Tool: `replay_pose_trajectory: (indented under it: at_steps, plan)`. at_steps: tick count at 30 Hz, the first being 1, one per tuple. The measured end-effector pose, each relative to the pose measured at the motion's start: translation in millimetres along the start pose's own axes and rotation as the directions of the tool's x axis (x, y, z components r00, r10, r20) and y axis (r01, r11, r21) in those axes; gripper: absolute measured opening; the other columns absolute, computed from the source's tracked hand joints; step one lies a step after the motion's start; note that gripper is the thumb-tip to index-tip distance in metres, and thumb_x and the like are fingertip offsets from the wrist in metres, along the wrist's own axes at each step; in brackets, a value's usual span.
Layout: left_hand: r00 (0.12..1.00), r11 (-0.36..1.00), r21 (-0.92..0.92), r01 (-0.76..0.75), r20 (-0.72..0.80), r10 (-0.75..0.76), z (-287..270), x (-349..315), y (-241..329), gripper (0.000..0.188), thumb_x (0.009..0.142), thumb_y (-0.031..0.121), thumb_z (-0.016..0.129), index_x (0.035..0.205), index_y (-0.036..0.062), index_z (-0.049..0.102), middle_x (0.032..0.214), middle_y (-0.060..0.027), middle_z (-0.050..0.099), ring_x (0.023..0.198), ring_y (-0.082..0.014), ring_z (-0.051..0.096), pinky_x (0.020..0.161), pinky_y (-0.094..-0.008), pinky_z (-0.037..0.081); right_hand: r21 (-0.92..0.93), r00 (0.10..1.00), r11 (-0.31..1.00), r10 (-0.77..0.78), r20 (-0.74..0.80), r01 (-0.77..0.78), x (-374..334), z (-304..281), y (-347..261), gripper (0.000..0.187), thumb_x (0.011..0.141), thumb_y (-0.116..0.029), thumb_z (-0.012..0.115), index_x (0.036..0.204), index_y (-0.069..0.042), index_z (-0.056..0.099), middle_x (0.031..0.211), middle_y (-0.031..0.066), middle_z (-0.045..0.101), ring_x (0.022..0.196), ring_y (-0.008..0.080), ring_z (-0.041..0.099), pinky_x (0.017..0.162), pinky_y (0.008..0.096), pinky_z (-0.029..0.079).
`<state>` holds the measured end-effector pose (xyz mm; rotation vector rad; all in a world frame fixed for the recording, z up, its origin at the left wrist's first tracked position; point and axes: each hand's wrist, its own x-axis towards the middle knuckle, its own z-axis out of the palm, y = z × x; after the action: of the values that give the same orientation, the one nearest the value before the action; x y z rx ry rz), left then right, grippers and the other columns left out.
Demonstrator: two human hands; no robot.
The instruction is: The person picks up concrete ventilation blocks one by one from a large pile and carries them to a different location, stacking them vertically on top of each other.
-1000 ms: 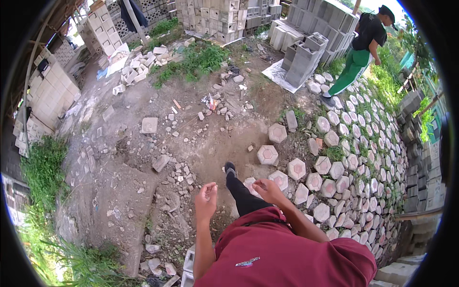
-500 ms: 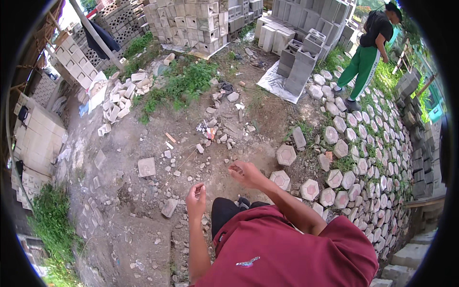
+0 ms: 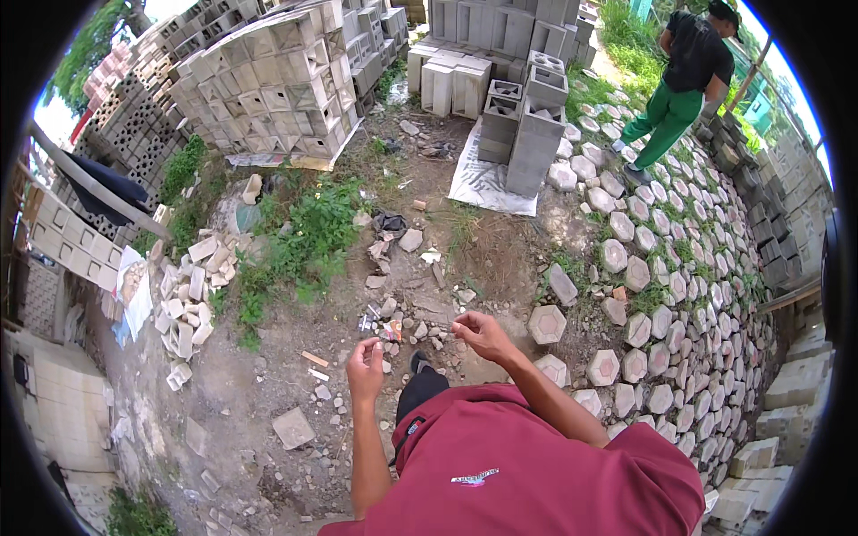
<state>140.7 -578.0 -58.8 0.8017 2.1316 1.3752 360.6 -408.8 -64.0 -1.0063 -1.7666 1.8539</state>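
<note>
My left hand (image 3: 365, 368) is raised in front of my maroon shirt (image 3: 527, 456), its fingers loosely bent and a gap between thumb and fingertips. To its right, my right hand (image 3: 483, 337) hovers with the thumb and fingers half curled and apart. I see nothing held in either hand, and neither touches an object. Below and beyond them lie small stones and bits of litter (image 3: 391, 329) on the dirt ground. One dark shoe (image 3: 418, 360) of mine shows between the hands.
Hexagonal pavers (image 3: 603, 366) cover the ground on the right, where a person in green trousers (image 3: 663, 121) stands. Hollow blocks (image 3: 536, 134) stand on a white sheet (image 3: 483, 186) ahead. A large block stack (image 3: 268, 89), weeds (image 3: 313, 232) and a rubble pile (image 3: 189, 290) lie left.
The view has moved forward and tilted up, bringing the block stacks and litter nearer. My hands stay raised and apart, the right one's fingers slightly more open. The person has shifted posture.
</note>
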Motion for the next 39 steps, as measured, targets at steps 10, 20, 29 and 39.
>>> replay_pose_trajectory:
  at_steps: [10,20,29,39]
  plan:
    - [0.936,0.994,-0.089,-0.058,0.341,0.085,34,257,76,0.021,0.094,0.015,0.058,0.107,-0.0011,0.062,0.096,-0.0078,0.068,0.088,-0.0124,0.063,0.079,-0.0258,0.050,0.193,0.965,0.980,0.098,-0.244,-0.050,161,-11,-62,0.024,0.093,-0.019,0.060,0.104,0.003,0.062,0.093,0.0062,0.067,0.087,0.0117,0.063,0.079,0.0271,0.051]
    - [0.911,0.986,-0.147,-0.072,0.392,0.125,139,478,128,0.021,0.093,0.016,0.060,0.106,0.0000,0.063,0.092,-0.0044,0.067,0.079,-0.0085,0.060,0.071,-0.0233,0.049,0.317,0.958,0.948,0.098,-0.270,-0.008,400,-78,-112,0.023,0.094,-0.018,0.059,0.104,0.003,0.060,0.094,0.0061,0.065,0.084,0.0111,0.062,0.077,0.0261,0.050]
    - [0.845,0.980,-0.182,-0.084,0.507,0.167,222,667,290,0.020,0.095,0.013,0.056,0.107,-0.0024,0.061,0.097,-0.0062,0.067,0.086,-0.0106,0.061,0.079,-0.0242,0.049,0.271,0.928,0.957,0.010,-0.373,0.098,557,-208,-250,0.022,0.095,-0.018,0.059,0.104,0.002,0.061,0.093,0.0053,0.067,0.082,0.0102,0.062,0.074,0.0253,0.049]
    - [0.765,0.978,-0.177,-0.108,0.613,0.196,338,811,331,0.020,0.094,0.014,0.057,0.107,-0.0004,0.063,0.093,-0.0036,0.067,0.083,-0.0079,0.060,0.073,-0.0220,0.048,0.355,0.814,0.930,0.137,-0.565,0.090,672,-289,-253,0.021,0.094,-0.018,0.059,0.104,0.001,0.060,0.091,0.0058,0.068,0.081,0.0113,0.063,0.072,0.0248,0.050]
